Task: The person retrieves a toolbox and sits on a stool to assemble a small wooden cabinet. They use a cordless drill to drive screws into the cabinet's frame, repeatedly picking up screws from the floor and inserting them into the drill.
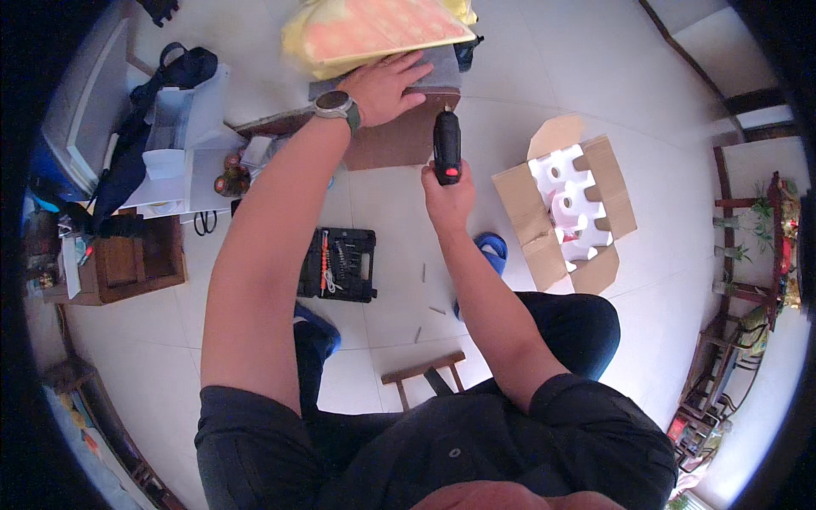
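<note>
My left hand (387, 89), a watch (333, 104) on its wrist, lies open with fingers spread on the grey top (433, 72) of a low brown wooden piece (391, 140). In my right hand (450, 200) is a black electric screwdriver (447, 140) with a red spot at its rear. Its bit points away from me, by the right edge of the brown piece; whether the tip touches it, I cannot tell. A yellow and pink cushion-like bundle (382, 34) rests just beyond my left fingers.
An open black tool case (340, 263) lies on the tiled floor, with several thin loose pieces (423, 272) nearby. To the right stands an open cardboard box (535, 221) with white foam inside. A wooden stool (425, 370) is near me; a white shelf unit (183, 127) stands left.
</note>
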